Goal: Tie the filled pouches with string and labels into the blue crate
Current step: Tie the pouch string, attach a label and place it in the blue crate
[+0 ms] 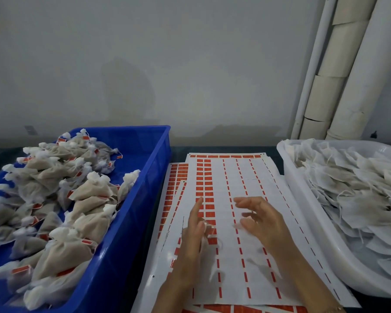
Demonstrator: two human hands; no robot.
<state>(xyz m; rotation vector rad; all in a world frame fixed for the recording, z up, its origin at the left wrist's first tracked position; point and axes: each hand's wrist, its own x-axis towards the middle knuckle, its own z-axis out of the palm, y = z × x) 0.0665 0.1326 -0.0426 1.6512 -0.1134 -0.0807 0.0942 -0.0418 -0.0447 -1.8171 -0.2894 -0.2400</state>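
Observation:
The blue crate (145, 181) at the left holds several tied pouches (54, 199) with red labels. Untied pouches with loose strings (348, 188) fill the white tub (303, 199) at the right. Sheets of red labels (235, 177) lie between them. My left hand (193, 233) hovers over the sheets with its index finger pointing forward. Its other fingers curl round a small blurred white pouch (204, 241). My right hand (261, 220) is beside it, fingers spread and blurred, holding nothing.
A grey wall stands close behind the table. White pipes and cardboard tubes (339, 75) lean in the right corner. The dark table edge shows between the crate and the label sheets.

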